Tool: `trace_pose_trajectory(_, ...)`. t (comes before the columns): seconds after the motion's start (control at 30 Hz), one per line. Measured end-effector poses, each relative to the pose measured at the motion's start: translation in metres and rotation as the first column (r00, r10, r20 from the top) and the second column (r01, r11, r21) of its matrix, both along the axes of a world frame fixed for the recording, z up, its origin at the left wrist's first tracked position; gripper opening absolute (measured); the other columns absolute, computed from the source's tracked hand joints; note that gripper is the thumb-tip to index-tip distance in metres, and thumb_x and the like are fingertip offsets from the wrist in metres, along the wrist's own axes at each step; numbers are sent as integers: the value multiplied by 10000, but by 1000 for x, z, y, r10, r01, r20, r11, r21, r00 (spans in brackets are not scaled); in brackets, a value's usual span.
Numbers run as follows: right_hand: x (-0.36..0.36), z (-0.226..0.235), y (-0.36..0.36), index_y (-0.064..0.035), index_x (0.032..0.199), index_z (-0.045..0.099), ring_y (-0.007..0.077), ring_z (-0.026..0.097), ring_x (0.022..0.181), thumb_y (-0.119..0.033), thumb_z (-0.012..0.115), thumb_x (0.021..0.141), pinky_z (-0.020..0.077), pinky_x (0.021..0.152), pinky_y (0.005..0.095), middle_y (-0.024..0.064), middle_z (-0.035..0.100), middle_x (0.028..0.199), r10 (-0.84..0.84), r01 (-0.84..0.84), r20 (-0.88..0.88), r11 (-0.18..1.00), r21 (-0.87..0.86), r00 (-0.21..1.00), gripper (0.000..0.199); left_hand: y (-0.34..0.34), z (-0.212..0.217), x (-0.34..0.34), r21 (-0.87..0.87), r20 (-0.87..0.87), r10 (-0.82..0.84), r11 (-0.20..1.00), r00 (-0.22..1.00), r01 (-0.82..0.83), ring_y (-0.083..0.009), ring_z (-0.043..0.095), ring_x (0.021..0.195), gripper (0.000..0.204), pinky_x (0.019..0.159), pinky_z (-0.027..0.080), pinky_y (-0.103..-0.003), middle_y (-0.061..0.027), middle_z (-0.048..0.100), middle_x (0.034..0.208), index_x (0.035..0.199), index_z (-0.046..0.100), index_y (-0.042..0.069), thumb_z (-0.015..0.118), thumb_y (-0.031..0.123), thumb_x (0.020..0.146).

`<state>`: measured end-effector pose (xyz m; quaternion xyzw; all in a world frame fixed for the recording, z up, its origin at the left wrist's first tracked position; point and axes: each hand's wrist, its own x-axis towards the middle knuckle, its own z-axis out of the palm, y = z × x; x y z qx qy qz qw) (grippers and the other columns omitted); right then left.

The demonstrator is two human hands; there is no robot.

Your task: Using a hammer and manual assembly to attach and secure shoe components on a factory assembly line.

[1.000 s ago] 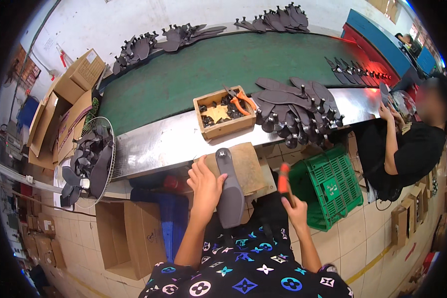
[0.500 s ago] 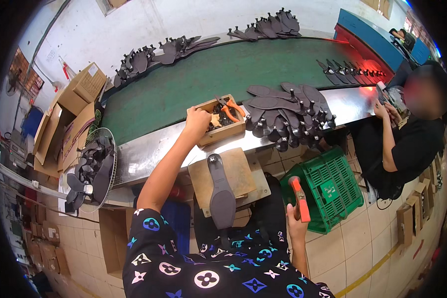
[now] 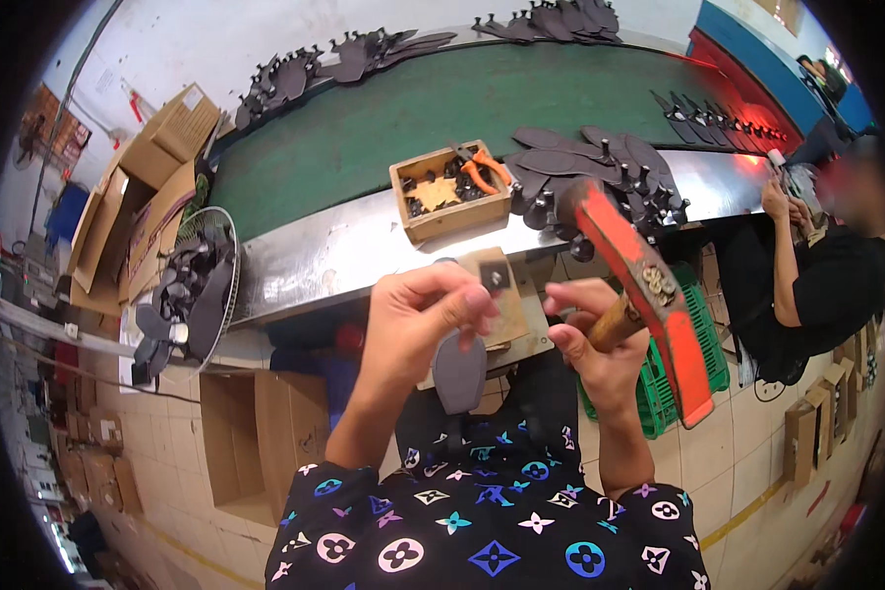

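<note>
My left hand [image 3: 413, 320] is raised in front of me with thumb and fingers pinched together. At its fingertips is a small black square piece [image 3: 496, 276] with a shiny spot in its middle. My right hand [image 3: 610, 359] grips the wooden handle of a hammer [image 3: 659, 295], whose worn orange-red head tilts up beside the wrist. Below the hands, a dark grey shoe sole [image 3: 459, 374] lies on a tan board [image 3: 526, 315] over my lap; my left hand hides its narrow part.
A wooden box [image 3: 452, 221] of small black pieces, with orange-handled pliers [image 3: 482, 172], stands on the metal ledge. Heeled soles [image 3: 560, 162] are piled beside it. Behind runs a green conveyor belt [image 3: 324, 177]. A green crate [image 3: 659, 393] and a co-worker [image 3: 826, 265] are at right.
My left hand has come back from the wooden box toward my lap, now with the small black piece. My right hand has lifted the hammer from low at my side up beside the left hand.
</note>
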<state>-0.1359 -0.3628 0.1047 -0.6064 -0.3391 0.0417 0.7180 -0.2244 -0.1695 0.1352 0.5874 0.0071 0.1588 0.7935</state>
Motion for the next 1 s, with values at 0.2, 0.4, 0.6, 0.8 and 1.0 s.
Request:
trace_pose_trajectory(0.2, -20, 23, 23, 26, 1101, 680, 42, 513, 636, -217, 800, 844, 387, 522, 179, 88, 651, 1016, 163, -157, -170, 986, 48, 972, 373, -10, 2, -28, 619, 178, 169, 746, 969, -244, -170, 633, 710, 96, 565, 497, -280, -84, 650, 894, 943, 672, -17, 701, 40, 872)
trace_pose_trajectory(0.4, -21, 2, 31, 14, 995, 701, 60, 553, 649, -161, 767, 872, 421, 553, 196, 37, 635, 864, 160, -173, -204, 984, -48, 966, 224, 5, 17, -36, 911, 267, 50, 311, 962, -269, -257, 631, 788, 160, 650, 530, -358, -83, 611, 890, 967, 659, 30, 719, 68, 824)
trace_pose_trajectory(0.6, -13, -24, 32, 16, 1014, 695, 56, 586, 622, -78, 736, 880, 433, 526, 193, 27, 679, 792, 241, -294, -388, 952, -83, 890, 168, 24, -2, -30, 905, 193, 15, 383, 981, -184, -239, 637, 784, 174, 646, 524, -343, -77, 629, 895, 947, 676, 44, 755, 99, 803)
trace_pose_trajectory(0.8, 13, -57, 49, -8, 983, 704, 25, 453, 490, -144, 762, 868, 308, 428, 202, -43, 582, 661, 261, -371, -552, 924, -96, 792, 187, 46, -60, 0, 742, 76, 160, 650, 984, -163, -253, 661, 866, 246, 724, 524, -357, -103, 651, 968, 989, 667, 40, 770, 179, 813)
trace_pose_trajectory(1.0, 51, -67, 92, 30, 964, 699, 106, 605, 691, -190, 745, 872, 477, 643, 271, 19, 669, 777, 157, -220, -223, 929, -297, 962, 243, 74, -136, 34, 748, 157, 399, 549, 903, -373, -257, 655, 890, 272, 796, 503, -354, -118, 684, 987, 1006, 693, 33, 793, 169, 793)
